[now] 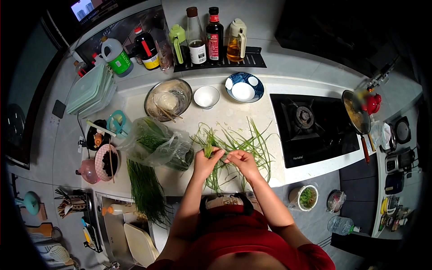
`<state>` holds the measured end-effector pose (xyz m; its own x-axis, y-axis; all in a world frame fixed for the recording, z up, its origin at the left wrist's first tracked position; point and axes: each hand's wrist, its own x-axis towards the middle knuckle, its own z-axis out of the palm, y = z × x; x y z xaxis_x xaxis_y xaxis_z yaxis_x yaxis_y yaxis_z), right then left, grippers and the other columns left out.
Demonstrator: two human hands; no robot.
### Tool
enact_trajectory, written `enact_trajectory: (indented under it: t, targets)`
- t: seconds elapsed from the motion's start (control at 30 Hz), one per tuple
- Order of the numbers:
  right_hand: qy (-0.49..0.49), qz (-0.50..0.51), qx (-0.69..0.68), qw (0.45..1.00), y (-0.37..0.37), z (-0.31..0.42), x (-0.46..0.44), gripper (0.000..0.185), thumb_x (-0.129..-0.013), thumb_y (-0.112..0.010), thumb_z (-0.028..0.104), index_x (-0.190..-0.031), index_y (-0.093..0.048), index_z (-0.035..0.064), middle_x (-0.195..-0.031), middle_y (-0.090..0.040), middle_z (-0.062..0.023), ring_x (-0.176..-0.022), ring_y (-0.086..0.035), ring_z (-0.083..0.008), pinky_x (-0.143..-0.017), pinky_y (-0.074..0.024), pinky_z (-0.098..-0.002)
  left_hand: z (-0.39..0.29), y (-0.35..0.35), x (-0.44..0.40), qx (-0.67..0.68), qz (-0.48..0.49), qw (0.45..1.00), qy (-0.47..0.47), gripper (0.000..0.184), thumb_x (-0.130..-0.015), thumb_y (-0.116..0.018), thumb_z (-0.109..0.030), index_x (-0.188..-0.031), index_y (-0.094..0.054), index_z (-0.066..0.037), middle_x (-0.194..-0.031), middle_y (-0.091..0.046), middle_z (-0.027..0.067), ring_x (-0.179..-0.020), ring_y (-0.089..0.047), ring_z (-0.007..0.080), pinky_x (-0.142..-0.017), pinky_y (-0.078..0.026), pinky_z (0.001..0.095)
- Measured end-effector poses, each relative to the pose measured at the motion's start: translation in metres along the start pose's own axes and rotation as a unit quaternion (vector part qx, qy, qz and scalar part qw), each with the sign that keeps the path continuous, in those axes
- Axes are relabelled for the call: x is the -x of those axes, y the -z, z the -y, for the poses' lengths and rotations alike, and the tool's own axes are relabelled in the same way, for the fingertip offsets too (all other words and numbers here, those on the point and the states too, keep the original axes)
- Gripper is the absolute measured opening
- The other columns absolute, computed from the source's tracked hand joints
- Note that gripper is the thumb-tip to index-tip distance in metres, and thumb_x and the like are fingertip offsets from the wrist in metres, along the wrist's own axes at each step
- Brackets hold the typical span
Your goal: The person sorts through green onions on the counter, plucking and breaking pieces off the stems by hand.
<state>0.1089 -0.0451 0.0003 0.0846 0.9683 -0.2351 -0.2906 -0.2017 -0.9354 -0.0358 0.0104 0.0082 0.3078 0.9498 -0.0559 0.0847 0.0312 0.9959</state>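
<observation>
My left hand point(206, 164) is closed around a small bundle of garlic chives point(208, 150), whose green ends stick up past the fingers. Close beside it, my right hand point(243, 164) pinches at a thin pale strand, apparently a chive stem, between the two sets of fingertips. Loose garlic chives point(255, 146) lie scattered on the pale counter under and around both hands. To the left, a clear plastic bag point(173, 150) has more chives inside. A thick dark green bunch of chives point(145, 189) hangs over the counter's front edge.
Behind my hands stand a metal bowl point(177, 90) with dough and chopsticks, a white bowl point(207, 97) and a blue patterned bowl point(256, 81). A gas hob point(315, 148) with a pan point(355, 112) is at right. Below it stands a bin point(292, 196) holding green scraps.
</observation>
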Motion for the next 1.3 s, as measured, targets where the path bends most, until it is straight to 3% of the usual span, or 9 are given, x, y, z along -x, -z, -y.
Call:
enact_trajectory:
  t: [0.33,0.53,0.73,0.77,1.07,1.2,1.3]
  targets:
    - [-0.001,0.012,0.004,1.0,0.0,0.001,0.002,0.011,-0.082,-0.055,0.007,-0.086,-0.059,-0.0022,-0.075,-0.063,-0.0074,-0.07,-0.058,-0.0107,-0.068,-0.0447,-0.0229,0.004,-0.003,0.001,0.016,-0.043,0.999,0.014,0.013,-0.077,-0.062,-0.011,-0.079,-0.06,0.002,-0.069,-0.059,0.0011,-0.064,-0.051,0.0064,-0.058,-0.042,0.0225]
    - [0.008,0.007,0.005,1.0,0.0,0.0,0.002,0.012,-0.081,-0.056,0.007,-0.086,-0.059,-0.0029,-0.074,-0.063,-0.0071,-0.069,-0.058,-0.0103,-0.067,-0.0443,-0.0224,0.009,-0.003,-0.001,0.006,0.023,0.999,-0.048,0.014,-0.079,-0.06,-0.012,-0.081,-0.059,0.002,-0.068,-0.059,0.003,-0.063,-0.051,0.0073,-0.058,-0.042,0.0233]
    - [-0.014,0.006,0.013,1.0,0.001,0.006,0.003,0.012,-0.081,-0.056,0.008,-0.086,-0.059,-0.0026,-0.073,-0.062,-0.0073,-0.069,-0.058,-0.0104,-0.068,-0.0439,-0.0222,0.014,-0.004,-0.002,-0.023,-0.086,0.996,-0.025,0.021,-0.086,-0.05,-0.019,-0.082,-0.058,0.001,-0.068,-0.058,0.0045,-0.062,-0.052,0.0103,-0.059,-0.042,0.0245]
    - [-0.019,0.006,0.019,1.0,0.002,0.008,0.004,0.012,-0.081,-0.056,0.009,-0.086,-0.059,-0.0024,-0.073,-0.063,-0.0073,-0.069,-0.058,-0.0105,-0.068,-0.0438,-0.0221,0.014,0.0,-0.002,-0.024,-0.086,0.996,-0.012,0.022,-0.086,-0.05,-0.02,-0.083,-0.057,0.001,-0.067,-0.055,0.0012,-0.063,-0.05,0.0088,-0.061,-0.041,0.0235]
    - [-0.023,0.005,0.028,0.999,-0.002,0.011,0.003,0.013,-0.081,-0.056,0.01,-0.084,-0.061,-0.002,-0.073,-0.063,-0.008,-0.068,-0.058,-0.0114,-0.069,-0.0439,-0.0227,0.001,0.0,0.002,-0.012,0.027,1.0,-0.004,0.016,-0.078,-0.061,-0.012,-0.086,-0.061,0.002,-0.072,-0.061,0.0044,-0.065,-0.053,0.0083,-0.059,-0.043,0.0233]
    - [-0.016,0.004,0.041,0.999,-0.002,0.007,0.002,0.013,-0.081,-0.056,0.009,-0.083,-0.061,-0.0025,-0.072,-0.063,-0.0076,-0.068,-0.058,-0.0114,-0.068,-0.0443,-0.0232,0.008,-0.004,0.0,-0.038,-0.057,0.996,-0.05,0.014,-0.08,-0.058,-0.011,-0.083,-0.058,0.002,-0.071,-0.06,0.0061,-0.065,-0.054,0.0101,-0.059,-0.043,0.0243]
    - [-0.025,0.008,0.04,0.999,-0.002,0.009,0.004,0.012,-0.081,-0.056,0.008,-0.083,-0.06,-0.0026,-0.071,-0.062,-0.0073,-0.067,-0.058,-0.0113,-0.067,-0.0444,-0.0233,-0.002,0.004,-0.004,-0.077,-0.067,0.993,-0.054,0.014,-0.081,-0.056,-0.012,-0.082,-0.057,0.002,-0.07,-0.06,0.0067,-0.065,-0.054,0.0111,-0.059,-0.043,0.0246]
